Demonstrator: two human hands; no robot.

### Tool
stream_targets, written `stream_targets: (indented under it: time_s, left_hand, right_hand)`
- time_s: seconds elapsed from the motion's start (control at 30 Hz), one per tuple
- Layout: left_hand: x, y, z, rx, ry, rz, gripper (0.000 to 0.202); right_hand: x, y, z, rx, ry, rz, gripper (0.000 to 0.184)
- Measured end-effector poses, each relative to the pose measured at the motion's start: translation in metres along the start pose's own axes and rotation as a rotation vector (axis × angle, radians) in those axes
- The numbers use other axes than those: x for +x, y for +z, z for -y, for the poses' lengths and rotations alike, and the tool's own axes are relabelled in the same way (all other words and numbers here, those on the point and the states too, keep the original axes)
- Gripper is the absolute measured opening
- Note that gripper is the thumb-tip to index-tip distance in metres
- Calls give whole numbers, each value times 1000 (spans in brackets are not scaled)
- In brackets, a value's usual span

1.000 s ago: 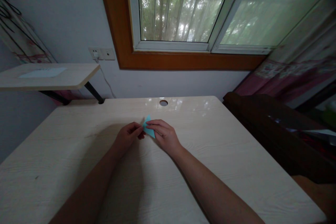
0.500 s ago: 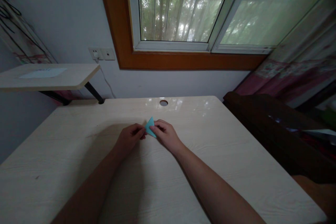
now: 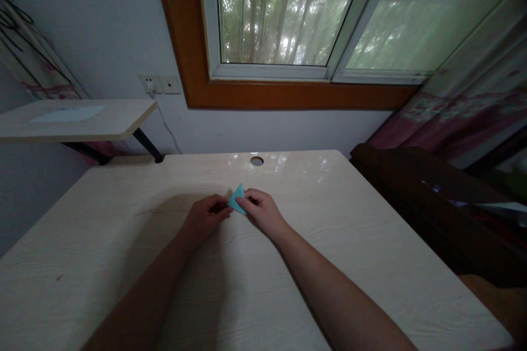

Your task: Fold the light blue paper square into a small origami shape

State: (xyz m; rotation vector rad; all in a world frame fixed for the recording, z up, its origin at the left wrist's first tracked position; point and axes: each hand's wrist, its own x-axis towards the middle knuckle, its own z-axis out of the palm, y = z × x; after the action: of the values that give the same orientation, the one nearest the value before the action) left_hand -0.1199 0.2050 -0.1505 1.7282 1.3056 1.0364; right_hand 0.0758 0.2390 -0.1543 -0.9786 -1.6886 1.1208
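Note:
A small light-blue piece of folded paper, triangular in outline with one point upward, is held just above or against the pale wooden desk. My right hand pinches its right side, thumb on the near face and fingers behind. At the paper's left corner, my left hand has its fingertips closed around the edge, with a small gap showing between index finger and thumb farther back. The fingers behind the paper are hidden.
A round cable hole lies near the desk's back edge. On the left stands a raised shelf on black legs, bearing a paper sheet. Behind are a wall socket and a window; dark wooden furniture flanks the right side.
The folded paper has shifted and turned slightly to the right with my right hand. My left thumb and fingers have changed their position at its left corner.

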Motion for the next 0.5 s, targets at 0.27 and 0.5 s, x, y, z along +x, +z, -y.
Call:
stream_targets:
  time_s: [0.27,0.5]
  left_hand:
    - [1,1,4,-45,-26,0,20]
    - [1,0,-1,-39,-39,14,22]
  right_hand:
    - [-1,0,1,37,13,2,25]
    - [-1,0,1,20,2,10,26]
